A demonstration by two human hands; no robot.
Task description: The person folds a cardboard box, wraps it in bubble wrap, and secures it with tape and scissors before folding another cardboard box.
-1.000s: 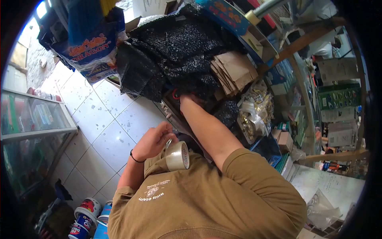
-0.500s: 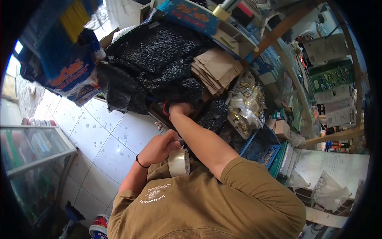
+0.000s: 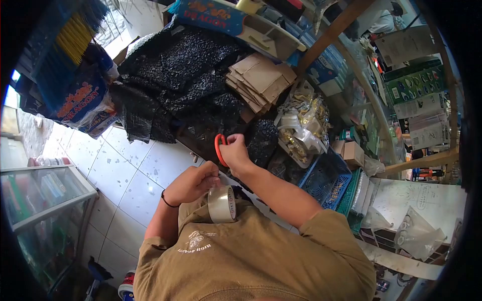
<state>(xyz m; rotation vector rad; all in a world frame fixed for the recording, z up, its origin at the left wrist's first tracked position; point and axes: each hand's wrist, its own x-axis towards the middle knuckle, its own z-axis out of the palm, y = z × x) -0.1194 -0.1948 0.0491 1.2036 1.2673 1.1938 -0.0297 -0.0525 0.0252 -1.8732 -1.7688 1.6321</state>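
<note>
My left hand (image 3: 191, 183), with a black band at the wrist, is closed, fingertips pinched at the top of a roll of clear packing tape (image 3: 221, 205). The roll hangs against the front of my brown shirt. Over the dark drawer (image 3: 193, 140), my right hand (image 3: 235, 150) is closed around a red-orange loop-shaped thing (image 3: 219, 149) that sticks out on its left side. What else that thing consists of is hidden by the hand.
A black plastic sheet (image 3: 175, 75) covers the surface ahead. Flat brown cardboard pieces (image 3: 261, 80), a clear bag of gold-coloured parts (image 3: 306, 120) and a blue basket (image 3: 326, 180) are to the right. A glass cabinet (image 3: 45, 195) stands at left on the tiled floor.
My right hand has come up out of the dark drawer toward me, and the red-orange loop shows more fully. My left hand and the tape roll have shifted slightly left.
</note>
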